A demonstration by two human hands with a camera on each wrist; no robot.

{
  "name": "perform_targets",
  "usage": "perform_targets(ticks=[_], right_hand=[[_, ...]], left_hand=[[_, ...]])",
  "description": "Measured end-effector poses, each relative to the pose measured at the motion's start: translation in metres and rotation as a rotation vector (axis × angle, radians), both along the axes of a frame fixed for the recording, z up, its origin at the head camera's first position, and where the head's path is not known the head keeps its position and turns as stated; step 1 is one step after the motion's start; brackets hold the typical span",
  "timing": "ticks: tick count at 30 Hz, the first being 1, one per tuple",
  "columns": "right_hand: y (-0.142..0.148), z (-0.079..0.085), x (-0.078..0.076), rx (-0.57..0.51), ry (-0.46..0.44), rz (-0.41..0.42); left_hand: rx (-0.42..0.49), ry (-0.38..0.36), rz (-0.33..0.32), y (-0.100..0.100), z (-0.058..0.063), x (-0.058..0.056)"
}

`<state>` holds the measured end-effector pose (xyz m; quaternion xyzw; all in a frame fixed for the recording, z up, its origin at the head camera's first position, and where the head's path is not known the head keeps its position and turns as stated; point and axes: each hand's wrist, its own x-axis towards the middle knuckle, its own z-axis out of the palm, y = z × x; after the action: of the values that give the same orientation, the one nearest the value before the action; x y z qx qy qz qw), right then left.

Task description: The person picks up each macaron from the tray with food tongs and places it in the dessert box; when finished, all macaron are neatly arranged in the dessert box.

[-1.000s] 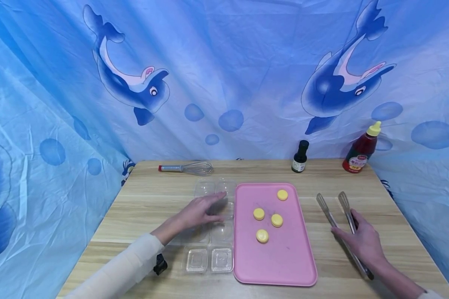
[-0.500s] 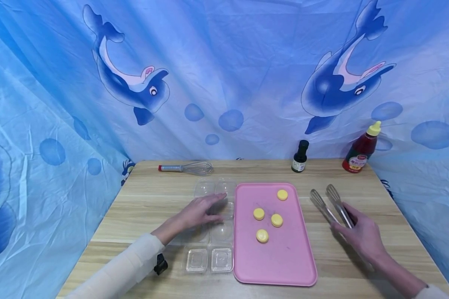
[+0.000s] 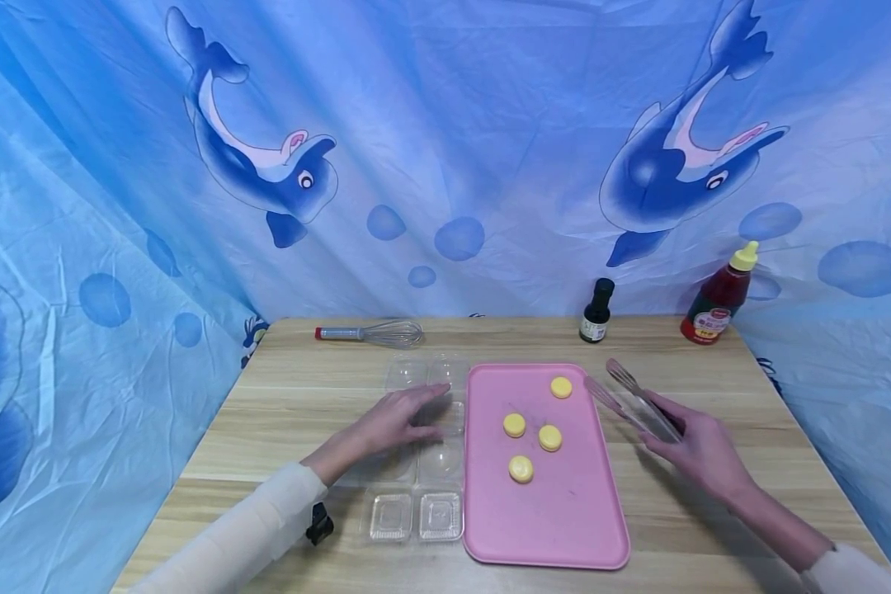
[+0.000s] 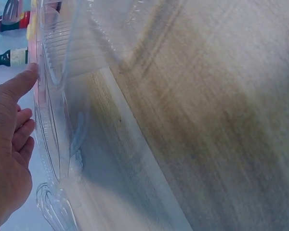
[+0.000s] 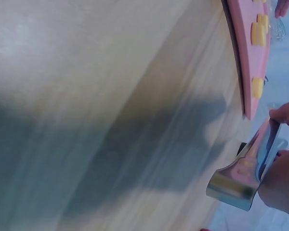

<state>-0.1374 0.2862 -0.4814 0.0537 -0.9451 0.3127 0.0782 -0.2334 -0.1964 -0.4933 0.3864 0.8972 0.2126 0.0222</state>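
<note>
My right hand holds metal tongs, thumb on one arm and fingers on the other. Their two slotted tips stand apart over the right edge of the pink tray. The bent end of the tongs shows in the right wrist view, raised off the table. Several yellow macaron-like rounds lie on the tray. My left hand rests with extended fingers on a clear plastic container with square compartments, left of the tray. The left wrist view shows its edge beside the hand.
A whisk lies at the back left of the wooden table. A small dark bottle and a red sauce bottle with a yellow cap stand at the back right. Behind hangs a blue dolphin curtain.
The right hand has lifted the tongs from the table and carried them leftward to the tray's edge. The left hand, container and yellow rounds stay where they were.
</note>
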Motion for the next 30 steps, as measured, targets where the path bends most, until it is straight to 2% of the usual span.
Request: perform_targets(ticks=[14, 30], right_hand=[[-0.023, 0.008, -0.018, 0.017, -0.087, 0.125], [-0.038, 0.005, -0.029, 0.053, -0.091, 0.128]], left_hand=[[-0.009, -0.014, 0.021, 0.0, 0.0, -0.001], [-0.013, -0.004, 0.026, 0.001, 0.0, -0.002]])
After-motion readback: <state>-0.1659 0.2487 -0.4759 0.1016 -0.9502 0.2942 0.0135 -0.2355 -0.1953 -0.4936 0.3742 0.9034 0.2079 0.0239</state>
